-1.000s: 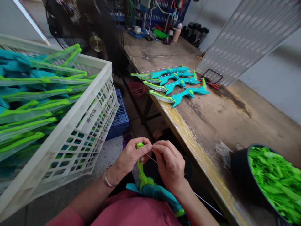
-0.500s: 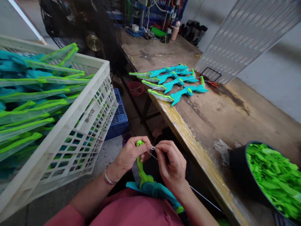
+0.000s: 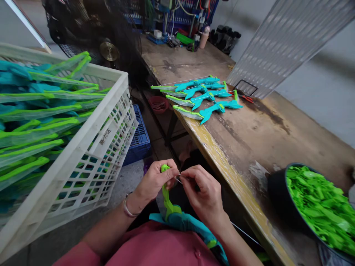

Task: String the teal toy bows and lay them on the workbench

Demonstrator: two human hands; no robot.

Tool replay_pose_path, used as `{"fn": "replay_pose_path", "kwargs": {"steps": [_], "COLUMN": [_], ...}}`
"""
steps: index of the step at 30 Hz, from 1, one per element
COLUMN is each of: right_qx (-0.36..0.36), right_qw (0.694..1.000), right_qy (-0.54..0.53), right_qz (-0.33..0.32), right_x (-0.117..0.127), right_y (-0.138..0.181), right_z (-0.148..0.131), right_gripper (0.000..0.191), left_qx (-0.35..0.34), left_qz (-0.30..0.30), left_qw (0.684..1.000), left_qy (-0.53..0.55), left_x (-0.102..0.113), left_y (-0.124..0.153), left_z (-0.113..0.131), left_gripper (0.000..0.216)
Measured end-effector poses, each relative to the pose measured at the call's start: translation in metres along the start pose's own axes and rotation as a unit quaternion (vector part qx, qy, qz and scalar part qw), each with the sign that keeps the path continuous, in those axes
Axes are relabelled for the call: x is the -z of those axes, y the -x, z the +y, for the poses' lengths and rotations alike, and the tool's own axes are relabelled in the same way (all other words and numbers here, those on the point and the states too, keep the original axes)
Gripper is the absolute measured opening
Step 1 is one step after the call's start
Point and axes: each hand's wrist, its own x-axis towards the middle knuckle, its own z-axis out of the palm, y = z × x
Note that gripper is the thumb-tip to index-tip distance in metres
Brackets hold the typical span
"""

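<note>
My left hand (image 3: 155,181) fingers are pinched on the green limb tip of the toy bow (image 3: 169,208), which stands upright in my lap, and my right hand (image 3: 206,195) fingers pinch the thin string (image 3: 179,180) right at that tip, hands nearly touching. The white crate (image 3: 111,122) wall is close left of my fingers and the worn worktop (image 3: 235,147) edge close right, with a narrow open gap of floor ahead between them. A black tub (image 3: 277,188) of green parts sits right of my right hand near that edge; finished bows (image 3: 203,98) lie far ahead, tips overhanging it.
</note>
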Motion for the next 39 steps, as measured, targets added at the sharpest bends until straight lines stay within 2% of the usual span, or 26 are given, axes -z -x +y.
{"fn": "replay_pose_path", "kwargs": {"steps": [6,12,19,24,29,33,36,39], "right_qx": [-0.029,-0.026,-0.016,-0.011,0.061,0.129,0.182,0.245], "right_qw": [0.998,0.995,0.998,0.998,0.994,0.983,0.970,0.948], "right_qy": [0.056,0.097,0.044,0.029,0.044,0.077,0.122,0.167], "right_qz": [0.002,0.030,0.036,0.048,0.082,0.104,0.102,0.117], "right_x": [0.015,0.017,0.011,0.016,0.013,0.000,-0.004,-0.002], "right_y": [0.011,0.019,0.015,0.018,0.016,0.010,0.008,0.012], "right_z": [-0.011,-0.018,-0.023,-0.030,-0.043,-0.053,-0.057,-0.053], "right_gripper": [0.012,0.013,0.015,0.018,0.019,0.017,0.020,0.025], "left_qx": [-0.005,-0.014,-0.021,-0.033,-0.046,-0.089,-0.108,-0.126], "left_qz": [-0.016,-0.037,-0.066,-0.099,-0.187,-0.223,-0.198,-0.119], "left_qw": [1.000,0.999,0.997,0.994,0.980,0.967,0.966,0.975], "left_qy": [0.002,-0.015,-0.047,-0.027,0.040,0.080,0.125,0.142], "left_x": [-0.004,-0.006,-0.005,0.002,-0.001,-0.009,-0.006,0.010], "left_y": [-0.001,0.001,0.007,0.006,-0.007,-0.020,-0.036,-0.064], "left_z": [0.003,0.003,0.004,-0.003,-0.007,0.005,0.019,0.027], "left_gripper": [0.042,0.042,0.043,0.040,0.043,0.053,0.053,0.046]}}
